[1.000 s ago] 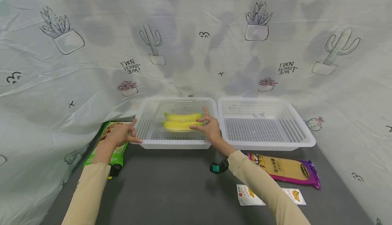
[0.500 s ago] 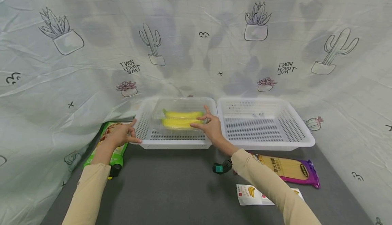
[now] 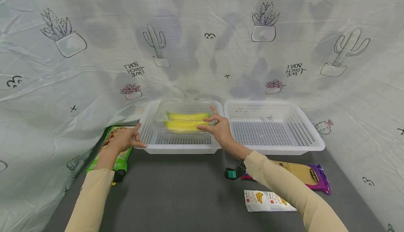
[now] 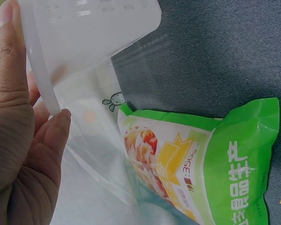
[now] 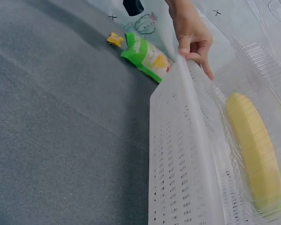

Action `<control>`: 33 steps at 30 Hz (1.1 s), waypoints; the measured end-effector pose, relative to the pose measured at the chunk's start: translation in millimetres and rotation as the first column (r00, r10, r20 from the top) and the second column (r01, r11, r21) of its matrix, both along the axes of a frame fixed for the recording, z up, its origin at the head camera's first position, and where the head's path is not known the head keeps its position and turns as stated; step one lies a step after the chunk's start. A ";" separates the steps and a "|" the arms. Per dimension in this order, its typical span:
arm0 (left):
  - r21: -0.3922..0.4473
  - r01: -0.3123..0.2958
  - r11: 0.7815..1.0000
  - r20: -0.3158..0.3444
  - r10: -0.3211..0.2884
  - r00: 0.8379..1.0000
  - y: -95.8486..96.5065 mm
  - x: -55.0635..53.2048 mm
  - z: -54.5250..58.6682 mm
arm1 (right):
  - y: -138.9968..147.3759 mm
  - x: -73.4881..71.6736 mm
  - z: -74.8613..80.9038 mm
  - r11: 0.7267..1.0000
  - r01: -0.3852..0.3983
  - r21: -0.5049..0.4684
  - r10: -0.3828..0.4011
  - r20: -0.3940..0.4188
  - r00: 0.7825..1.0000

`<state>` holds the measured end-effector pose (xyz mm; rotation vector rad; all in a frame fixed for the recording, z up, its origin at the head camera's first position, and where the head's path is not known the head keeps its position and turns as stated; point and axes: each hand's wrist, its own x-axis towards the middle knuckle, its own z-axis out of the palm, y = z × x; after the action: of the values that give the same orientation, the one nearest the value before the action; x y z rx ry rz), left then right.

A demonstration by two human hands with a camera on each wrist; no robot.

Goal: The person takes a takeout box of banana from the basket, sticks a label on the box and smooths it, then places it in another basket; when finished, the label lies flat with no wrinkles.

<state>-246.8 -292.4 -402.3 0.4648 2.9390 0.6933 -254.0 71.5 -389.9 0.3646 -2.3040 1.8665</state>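
A clear plastic clamshell box (image 3: 161, 118) with yellow bananas (image 3: 186, 116) inside is in the left white basket (image 3: 181, 150), tilted a little. My right hand (image 3: 222, 130) pinches the box's right end between thumb and fingers. In the right wrist view one banana (image 5: 255, 150) shows through the lid, and only a bit of the hand appears at the edge. At the basket's left side, my left hand (image 3: 124, 139) holds the rim (image 4: 37, 61), its thumb and fingers on either side.
To the right stands a second white basket (image 3: 265, 151). A green food bag (image 3: 121, 160) lies by my left wrist. Under my right forearm are a purple-and-yellow noodle packet (image 3: 300, 172) and printed banana cards (image 3: 257, 201). A patterned curtain (image 3: 202, 56) hangs behind the baskets.
The clear box has risen slightly and shifted left, its left end higher in the basket. My right forearm has swung a little to the right. My left hand has stayed put.
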 end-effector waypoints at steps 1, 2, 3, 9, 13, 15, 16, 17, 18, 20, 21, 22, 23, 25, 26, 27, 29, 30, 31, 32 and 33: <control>0.003 0.000 1.000 0.000 0.000 1.000 0.1 0.0 0.0 | 1.1 0.7 1.2 1.000 -0.004 -0.001 0.004 -0.003 1.000; 0.006 0.001 1.000 0.000 -0.001 1.000 0.2 0.1 0.1 | 2.4 1.7 2.4 1.000 -0.003 -0.001 0.003 -0.010 1.000; 0.008 -0.002 1.000 0.003 0.002 1.000 0.2 0.0 0.0 | 3.6 2.5 3.0 1.000 -0.002 -0.010 0.002 -0.011 1.000; 0.012 -0.004 1.000 0.002 0.003 1.000 -0.1 0.1 -1.1 | 10.8 10.7 6.7 0.998 0.024 -0.062 -0.025 -0.010 1.000; 0.012 0.002 1.000 -0.005 -0.002 1.000 -0.5 0.3 -1.5 | 17.5 14.8 10.1 0.997 0.032 -0.068 -0.034 -0.032 0.999; 0.017 0.008 1.000 -0.005 -0.008 1.000 -0.8 0.1 -1.7 | 21.9 16.7 12.3 0.996 0.037 -0.078 -0.040 -0.033 0.999; 0.020 0.013 1.000 -0.006 -0.012 1.000 -1.0 0.0 -1.7 | 24.1 17.5 13.2 0.996 0.034 -0.084 -0.037 -0.031 0.999; 0.023 0.016 1.000 -0.006 -0.016 1.000 -1.2 -0.3 -1.7 | 26.2 18.5 14.1 0.996 0.034 -0.086 -0.037 -0.027 0.999; 0.023 0.018 1.000 -0.009 -0.018 1.000 -1.2 -0.4 -1.4 | 28.4 19.4 14.9 0.996 0.034 -0.083 -0.036 -0.024 0.999; 0.019 0.021 1.000 -0.012 -0.021 1.000 -1.4 -0.3 -1.2 | 32.4 22.2 16.3 0.997 0.025 -0.074 -0.026 -0.019 0.999; 0.017 0.022 1.000 -0.014 -0.022 1.000 -1.4 -0.1 -0.6 | 34.2 23.5 17.1 0.997 0.018 -0.071 -0.019 -0.016 1.000; 0.012 0.022 1.000 -0.017 -0.022 1.000 -1.5 0.0 -0.3 | 35.8 25.0 17.7 0.998 0.016 -0.065 -0.017 -0.013 1.000; 0.010 0.022 1.000 -0.019 -0.022 1.000 -1.4 0.2 0.2 | 37.6 26.5 18.1 0.998 0.017 -0.056 -0.018 -0.010 1.000; 0.003 0.017 1.000 -0.020 -0.017 1.000 -1.4 0.4 0.8 | 41.5 30.0 18.7 0.999 0.013 -0.043 -0.013 -0.011 1.000; 0.003 0.015 1.000 -0.020 -0.015 1.000 -1.2 0.6 1.2 | 43.4 32.0 18.9 0.999 0.016 -0.031 -0.017 -0.011 1.000; 0.002 0.016 1.000 -0.018 -0.015 1.000 -1.1 0.8 1.6 | 45.4 34.0 18.8 1.000 0.015 -0.021 -0.015 -0.012 1.000; 0.003 0.015 1.000 -0.014 -0.015 1.000 -0.9 0.7 1.6 | 49.6 38.3 18.0 1.000 0.004 -0.009 -0.005 -0.021 1.000; 0.002 0.014 1.000 -0.012 -0.014 1.000 -0.8 0.6 1.5 | 51.7 40.7 17.5 1.000 0.002 -0.002 -0.002 -0.024 1.000; 0.002 0.016 1.000 -0.011 -0.016 1.000 -0.7 0.5 1.4 | 53.7 43.3 17.1 1.000 0.001 0.004 -0.001 -0.024 1.000; 0.002 0.016 1.000 -0.010 -0.016 1.000 -0.7 0.0 0.9 | 55.6 45.9 16.6 1.000 0.004 0.008 -0.004 -0.019 1.000; 0.000 0.017 1.000 -0.009 -0.017 1.000 -0.7 -0.4 0.5 | 57.3 48.6 16.3 1.000 0.003 0.006 -0.003 -0.015 1.000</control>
<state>-247.2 -293.1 -401.8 0.4935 2.9394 0.6909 -205.4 128.8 -373.6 0.3739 -2.3001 1.8495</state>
